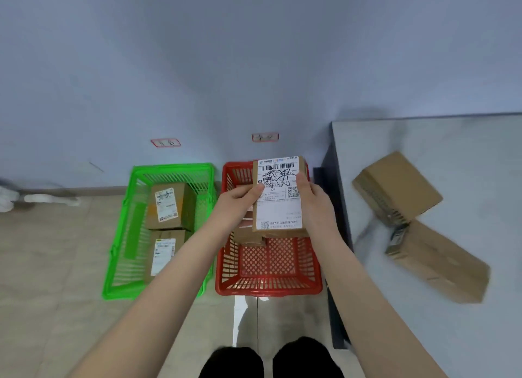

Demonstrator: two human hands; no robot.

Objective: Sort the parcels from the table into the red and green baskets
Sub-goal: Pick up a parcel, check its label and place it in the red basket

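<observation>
Two hands hold one cardboard parcel (278, 202) at the centre of the frame, above the far half of the red basket (268, 288). Left hand (240, 201): fingers curl round the parcel's left edge, with the thumb laid on the white shipping label (282, 216). Right hand (313, 199): grasps the right edge, thumb on the label. The label faces the camera and carries a barcode, a QR code and black handwritten marks; the printed text is too small to read.

The red basket stands on the tiled floor (56, 250) at lower centre. A brown box (248, 236) lies inside it, partly hidden beneath the held parcel. The green basket (118, 236) stands just beside it, to the left. It contains two labelled parcels: a far one (169, 205) and a near one (163, 253), end to end.

The table (423, 140) fills the right side of the frame. Two brown parcels lie on it at mid right, an upper one (395, 185) and a lower one (440, 262); blur prevents confirming whether they touch.

Two red-framed tags are fixed to the wall, a left tag (165, 142) above the green basket and a right tag (265, 137) above the red basket. Their writing is illegible.
</observation>
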